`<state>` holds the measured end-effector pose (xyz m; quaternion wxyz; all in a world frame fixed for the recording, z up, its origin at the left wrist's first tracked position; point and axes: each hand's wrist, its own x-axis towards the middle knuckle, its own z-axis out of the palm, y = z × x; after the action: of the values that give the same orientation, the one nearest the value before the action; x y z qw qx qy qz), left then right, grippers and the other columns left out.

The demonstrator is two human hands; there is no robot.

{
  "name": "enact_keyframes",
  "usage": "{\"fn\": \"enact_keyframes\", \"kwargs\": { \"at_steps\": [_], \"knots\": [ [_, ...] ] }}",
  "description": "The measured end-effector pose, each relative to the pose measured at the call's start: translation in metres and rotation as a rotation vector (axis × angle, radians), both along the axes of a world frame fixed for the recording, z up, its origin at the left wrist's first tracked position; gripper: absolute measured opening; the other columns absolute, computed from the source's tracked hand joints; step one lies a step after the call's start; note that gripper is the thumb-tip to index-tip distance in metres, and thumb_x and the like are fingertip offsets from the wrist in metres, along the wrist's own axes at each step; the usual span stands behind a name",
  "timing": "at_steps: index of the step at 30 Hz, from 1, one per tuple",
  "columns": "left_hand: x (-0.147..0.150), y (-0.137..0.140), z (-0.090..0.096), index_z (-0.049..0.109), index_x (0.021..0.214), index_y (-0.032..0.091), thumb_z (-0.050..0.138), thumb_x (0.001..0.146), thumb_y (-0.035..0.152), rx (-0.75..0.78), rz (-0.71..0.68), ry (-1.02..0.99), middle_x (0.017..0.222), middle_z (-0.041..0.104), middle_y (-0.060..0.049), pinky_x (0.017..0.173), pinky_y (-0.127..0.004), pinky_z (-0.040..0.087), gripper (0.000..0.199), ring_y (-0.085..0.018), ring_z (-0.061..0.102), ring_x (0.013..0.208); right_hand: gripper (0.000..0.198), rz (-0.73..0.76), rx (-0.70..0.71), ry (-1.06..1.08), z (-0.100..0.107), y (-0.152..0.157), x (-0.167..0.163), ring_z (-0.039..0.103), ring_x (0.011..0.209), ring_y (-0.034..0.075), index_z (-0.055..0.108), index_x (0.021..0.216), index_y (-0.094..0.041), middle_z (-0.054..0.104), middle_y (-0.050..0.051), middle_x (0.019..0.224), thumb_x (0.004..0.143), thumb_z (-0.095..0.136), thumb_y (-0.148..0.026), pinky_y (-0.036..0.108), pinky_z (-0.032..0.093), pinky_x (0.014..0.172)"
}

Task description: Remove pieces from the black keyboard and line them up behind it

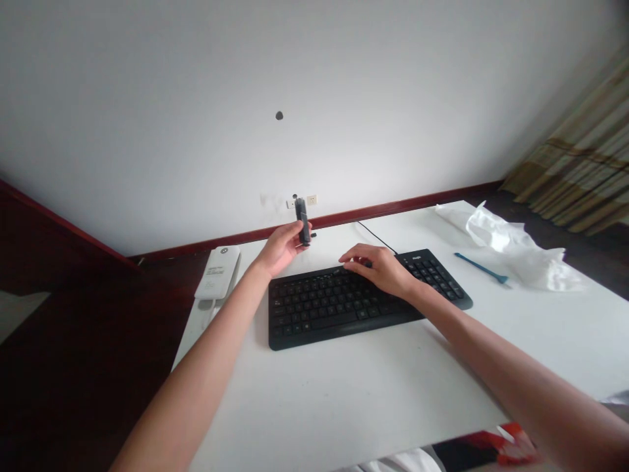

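My left hand [284, 248] is closed around a small, dark, stick-shaped object [303, 221], held upright above the table behind the keyboard. Its upper end looks lighter and partly see-through; I cannot make out its kind. Below it lies a black keyboard [334, 308], flat and slightly turned on the white table [304, 387]. Over the keyboard's upper middle is my right hand [378, 265], its thumb and index fingertip nearly meeting in a pinch. Whatever may be between those fingertips is too small or hidden to tell. That hand covers some of the keys.
At the table's left edge lies a white box-like device [219, 272] with a cord. A blue stick tool [481, 267] and a crumpled white plastic bag [511, 246] lie on the right. The keyboard cable [376, 236] runs back toward the wall.
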<state>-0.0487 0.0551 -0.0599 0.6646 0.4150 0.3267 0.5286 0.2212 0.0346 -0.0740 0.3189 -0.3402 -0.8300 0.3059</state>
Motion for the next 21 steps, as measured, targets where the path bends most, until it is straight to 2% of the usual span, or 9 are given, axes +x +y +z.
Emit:
{"fn": "enact_keyframes", "kwargs": {
  "at_steps": [5,11,16,21],
  "knots": [
    [-0.044,0.007,-0.017,0.069,0.09,0.016,0.075,0.087,0.043,-0.028,0.069,-0.221,0.072,0.058,0.0,0.064,-0.025,0.049,0.028,-0.01,0.054,0.062,0.022,0.122,0.069,-0.038,-0.011,0.005,-0.008,0.069,0.099,0.025,0.079,0.105,-0.027,0.076,0.006,0.107,0.098,0.061,-0.036,0.041,0.054,0.094],
    [-0.054,0.001,-0.036,0.068,0.087,0.02,0.071,0.088,0.047,-0.005,0.193,-0.274,0.07,0.055,0.002,0.067,-0.026,0.05,0.028,-0.01,0.053,0.063,0.016,0.13,0.099,-0.078,-0.012,0.005,-0.011,0.07,0.099,0.025,0.079,0.098,-0.027,0.078,0.004,0.101,0.096,0.063,-0.032,0.041,0.054,0.092],
    [-0.057,-0.002,-0.042,0.068,0.088,0.021,0.076,0.083,0.047,-0.032,0.185,-0.289,0.072,0.057,0.003,0.089,-0.038,0.056,0.028,-0.011,0.058,0.07,0.019,0.033,-0.01,-0.03,-0.013,0.007,-0.006,0.069,0.086,0.021,0.078,0.104,-0.026,0.076,0.005,0.103,0.093,0.066,-0.036,0.037,0.057,0.079],
    [-0.063,0.0,-0.043,0.069,0.089,0.019,0.081,0.079,0.044,-0.027,0.159,-0.315,0.073,0.06,0.004,0.103,-0.049,0.052,0.029,-0.014,0.064,0.077,0.029,-0.078,-0.055,0.108,-0.016,0.031,-0.004,0.071,0.095,0.023,0.077,0.115,-0.025,0.075,0.007,0.114,0.091,0.066,-0.037,0.039,0.06,0.086]
  ]
}}
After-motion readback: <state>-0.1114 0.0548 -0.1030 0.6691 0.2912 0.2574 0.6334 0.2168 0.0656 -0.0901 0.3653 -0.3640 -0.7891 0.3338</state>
